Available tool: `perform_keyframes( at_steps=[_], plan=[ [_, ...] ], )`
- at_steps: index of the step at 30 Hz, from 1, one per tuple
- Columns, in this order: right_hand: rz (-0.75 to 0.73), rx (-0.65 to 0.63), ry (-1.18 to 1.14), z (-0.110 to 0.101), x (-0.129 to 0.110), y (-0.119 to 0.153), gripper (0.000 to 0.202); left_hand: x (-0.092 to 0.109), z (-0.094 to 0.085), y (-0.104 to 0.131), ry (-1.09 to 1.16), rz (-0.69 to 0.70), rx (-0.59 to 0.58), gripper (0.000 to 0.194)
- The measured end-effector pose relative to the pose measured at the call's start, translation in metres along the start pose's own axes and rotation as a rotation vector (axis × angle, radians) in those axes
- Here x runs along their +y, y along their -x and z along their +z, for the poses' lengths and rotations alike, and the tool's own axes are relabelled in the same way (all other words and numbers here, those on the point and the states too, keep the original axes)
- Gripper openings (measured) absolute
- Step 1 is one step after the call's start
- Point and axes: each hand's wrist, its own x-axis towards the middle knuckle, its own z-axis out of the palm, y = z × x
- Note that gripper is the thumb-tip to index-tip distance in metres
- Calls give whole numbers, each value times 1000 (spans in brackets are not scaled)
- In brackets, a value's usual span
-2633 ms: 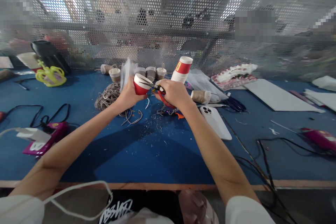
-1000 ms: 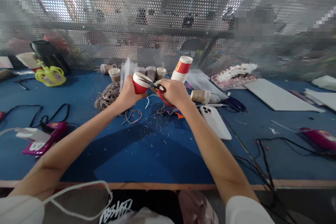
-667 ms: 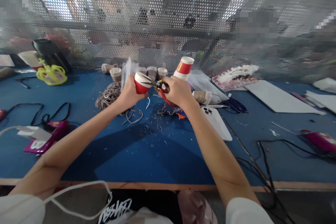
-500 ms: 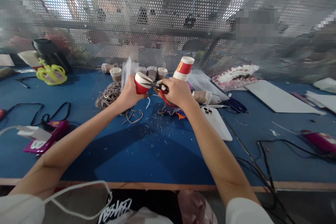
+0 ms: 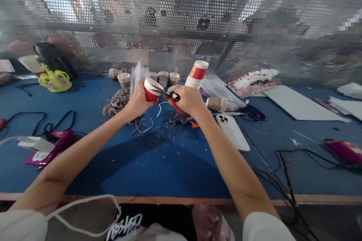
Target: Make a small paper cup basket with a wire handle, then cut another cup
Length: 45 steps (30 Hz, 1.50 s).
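Observation:
Held in my left hand (image 5: pixel 138 102) is a red and white paper cup (image 5: pixel 152 89), its mouth tilted up toward the right. My right hand (image 5: pixel 189 99) grips scissors (image 5: pixel 172 93) with red handles. The dark blades are spread and lie at the cup's rim; whether one blade is inside the cup I cannot make out. Behind my right hand rises a stack of paper cups (image 5: pixel 197 74), upside down, red with white ends. A bundle of grey cord (image 5: pixel 116 102) lies to the left of my left hand.
Several small wrapped cups (image 5: pixel 162 78) stand behind my hands. A white phone (image 5: pixel 232 132) lies right of centre. Magenta power strips (image 5: pixel 58 144) with cables sit at both sides. A yellow crown-shaped holder (image 5: pixel 55 80) stands back left, a white board (image 5: pixel 302 103) right. Perforated metal mesh (image 5: pixel 175 26) closes the back.
The cup in my left hand has tipped slightly and shifted a little left. The scissors stay at its rim, their blades still apart.

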Motion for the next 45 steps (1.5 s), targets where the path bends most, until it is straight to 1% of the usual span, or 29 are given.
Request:
perform_keyframes(
  at_steps=[7, 13, 18, 27, 29, 33, 37, 41, 45],
  plan=[
    [-19, -3, -53, 4, 1, 0, 27, -5, 2, -1, 30, 40, 28, 63],
    [-23, -13, -46, 7, 2, 0, 25, 0, 2, -2, -3, -9, 23, 64],
    [-3, -40, -23, 8, 1, -1, 24, -1, 1, -2, -10, -11, 20, 64],
    [-11, -23, -103, -1, -7, 2, 32, -1, 1, -2, -2, -56, 7, 63],
    [-14, -17, -89, -2, -9, 3, 35, 0, 1, -3, -2, -62, -6, 64],
    [-10, -10, -36, -3, -13, 5, 36, -2, 2, -2, 8, -32, -38, 63],
    [-15, -16, 41, -3, -15, 4, 39, -6, 4, -2, 28, 12, -20, 62],
    [-15, -56, 99, -1, -15, 2, 33, -6, 6, -1, 37, 3, -1, 63],
    [1, -97, 99, 1, -16, 1, 30, -8, 7, -1, 53, 10, -1, 65]
  ],
)
